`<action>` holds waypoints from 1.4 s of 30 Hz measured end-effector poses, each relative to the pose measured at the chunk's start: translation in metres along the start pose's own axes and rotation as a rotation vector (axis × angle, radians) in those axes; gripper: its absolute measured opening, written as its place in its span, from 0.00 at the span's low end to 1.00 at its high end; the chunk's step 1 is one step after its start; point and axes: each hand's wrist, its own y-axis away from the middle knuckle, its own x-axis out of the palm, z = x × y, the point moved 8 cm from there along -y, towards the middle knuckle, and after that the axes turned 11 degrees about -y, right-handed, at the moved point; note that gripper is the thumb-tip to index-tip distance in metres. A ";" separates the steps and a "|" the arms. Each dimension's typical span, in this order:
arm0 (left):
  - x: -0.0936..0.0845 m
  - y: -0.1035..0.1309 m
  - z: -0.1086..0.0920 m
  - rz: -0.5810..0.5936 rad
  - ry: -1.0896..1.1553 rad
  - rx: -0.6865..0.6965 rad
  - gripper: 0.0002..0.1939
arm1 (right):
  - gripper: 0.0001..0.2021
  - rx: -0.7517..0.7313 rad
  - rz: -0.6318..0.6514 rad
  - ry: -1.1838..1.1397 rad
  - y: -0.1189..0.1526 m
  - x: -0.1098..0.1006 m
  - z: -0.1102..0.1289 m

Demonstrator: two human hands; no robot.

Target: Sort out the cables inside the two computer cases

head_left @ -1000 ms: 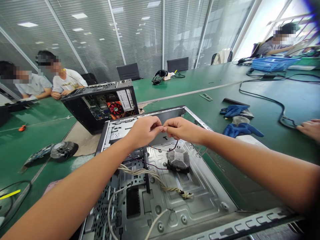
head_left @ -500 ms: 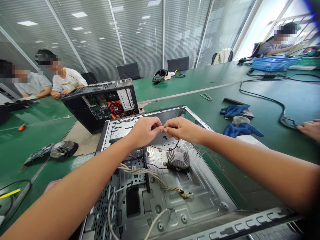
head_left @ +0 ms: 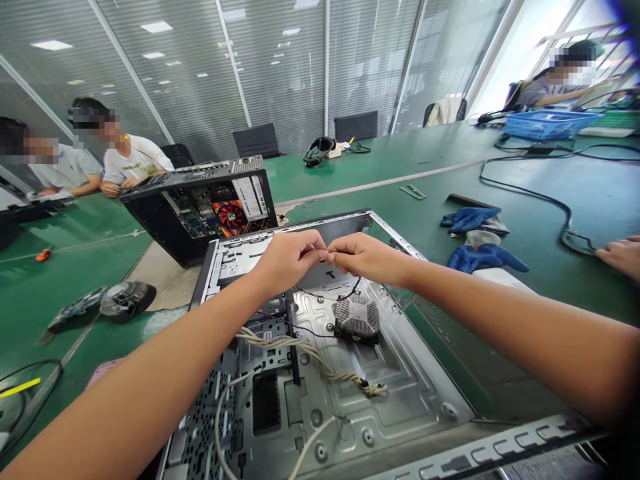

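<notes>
My left hand [head_left: 295, 257] and my right hand [head_left: 367, 257] meet fingertip to fingertip above the far part of an open computer case [head_left: 400, 373]. Both are closed in a pinch. A thin dark cable [head_left: 353, 291] hangs in a loop below them, running up under each hand; its ends are hidden by the fingers. Beneath, on the bare metal floor of the case, lies a finned heatsink [head_left: 357, 317] with a thin wire running left from it. A twisted bundle of beige cables [head_left: 320, 363] stretches across the case, nearer to me.
Behind the case stands a second computer tower [head_left: 200, 207] with a red fan. Blue-grey work gloves [head_left: 483, 257] and a black cord [head_left: 545, 193] lie on the green table to the right. Another person's hand [head_left: 623, 255] rests at the right edge. A round fan part [head_left: 127, 301] lies left.
My hands stay together in nearly the same place, with only slight finger movement. The cable loop below them has shifted a little. The other person's hand at the right has moved slightly.
</notes>
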 end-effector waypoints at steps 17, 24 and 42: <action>0.005 -0.003 -0.003 0.028 -0.320 0.110 0.09 | 0.06 0.020 -0.083 -0.074 0.000 -0.007 -0.004; 0.006 -0.002 -0.004 0.033 -0.381 0.109 0.12 | 0.08 -0.046 -0.106 0.048 -0.001 -0.011 0.002; -0.003 -0.002 -0.004 -0.021 -0.208 0.085 0.07 | 0.07 0.111 -0.010 -0.431 0.000 0.002 -0.011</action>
